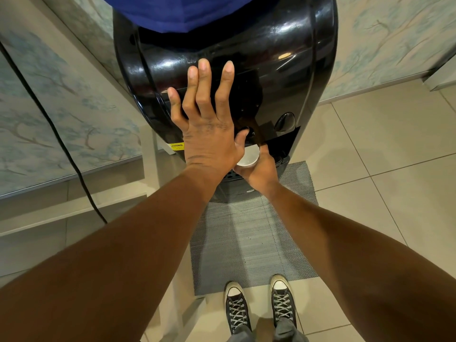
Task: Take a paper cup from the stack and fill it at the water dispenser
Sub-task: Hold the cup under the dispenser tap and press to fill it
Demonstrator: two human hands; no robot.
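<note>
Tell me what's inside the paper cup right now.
The paper cup, held by the right hand, shows only a pale interior; the left hand covers part, so water level can't be judged.

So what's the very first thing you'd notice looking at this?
The big shiny black water dispenser fills the top middle, with the left hand spread flat on its front, thumb on a button. Just below, the right hand holds a white paper cup under the spout. At the bottom, black sneakers stand by a grey mat.
</note>
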